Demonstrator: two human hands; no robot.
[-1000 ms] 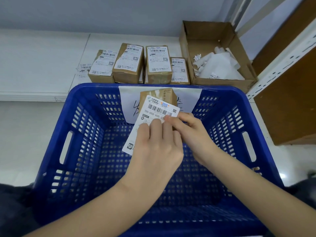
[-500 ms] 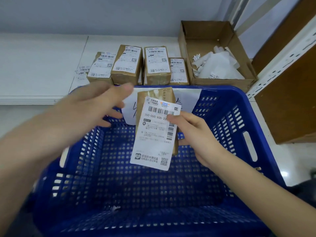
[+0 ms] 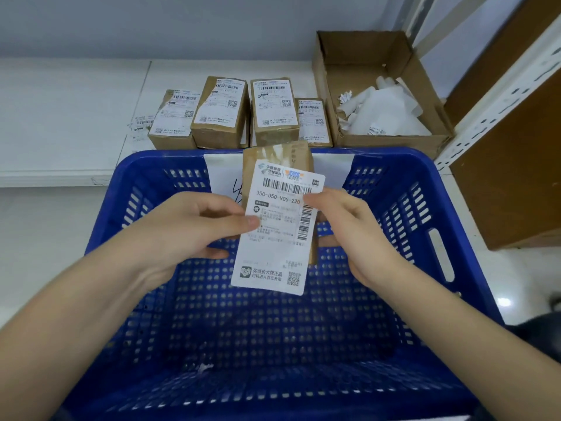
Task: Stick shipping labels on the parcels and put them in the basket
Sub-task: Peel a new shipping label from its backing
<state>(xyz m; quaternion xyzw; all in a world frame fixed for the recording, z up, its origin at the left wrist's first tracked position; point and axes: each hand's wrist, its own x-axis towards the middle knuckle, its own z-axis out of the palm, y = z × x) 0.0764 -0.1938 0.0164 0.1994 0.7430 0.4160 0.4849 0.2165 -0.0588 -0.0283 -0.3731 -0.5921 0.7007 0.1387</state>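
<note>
Left hand: the left hand [image 3: 194,229] pinches the left edge of the shipping label [image 3: 277,229], thumb on its printed face and the other fingers curled behind.
Right hand: the right hand [image 3: 349,232] grips the right side of the label and the brown parcel [image 3: 277,154] behind it, thumb on the front by the side barcode.
Parcel: held up over the far half of the blue basket [image 3: 425,226], mostly hidden by the label; only its taped top and a strip of its right edge show.
Label: it lies against the parcel's front, slightly tilted, its lower end hanging past the parcel; I cannot tell how much of it is stuck down.
Basket: no parcels lie inside it; a white paper sheet [image 3: 220,174] with handwriting hangs on its far wall.
Labelled parcels: four labelled parcels [image 3: 274,110] stand in a row on the white surface [image 3: 76,117] just beyond the basket.
Cardboard box: an open cardboard box [image 3: 343,74] to the right of that row holds crumpled white backing paper [image 3: 385,113].
</note>
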